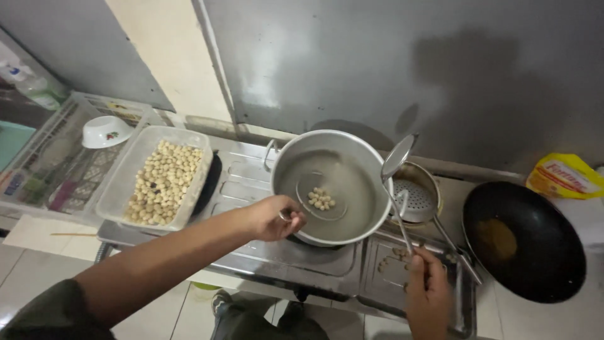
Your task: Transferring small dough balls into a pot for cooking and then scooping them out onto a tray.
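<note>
One yellow pouch (564,175) with a red-and-white label, far right against the wall, just behind the black wok (525,239). Top left: plastic bottle (28,84), white-and-green label (partly cropped).

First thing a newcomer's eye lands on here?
Probably the big metal pot at centre on the stove, where the left hand holds a ladle carrying a few pale balls. Left of it sits a clear tub heaped with the same balls. The right hand grips a flat skimmer raised beside the pot, and a black wok stands far right.
</note>
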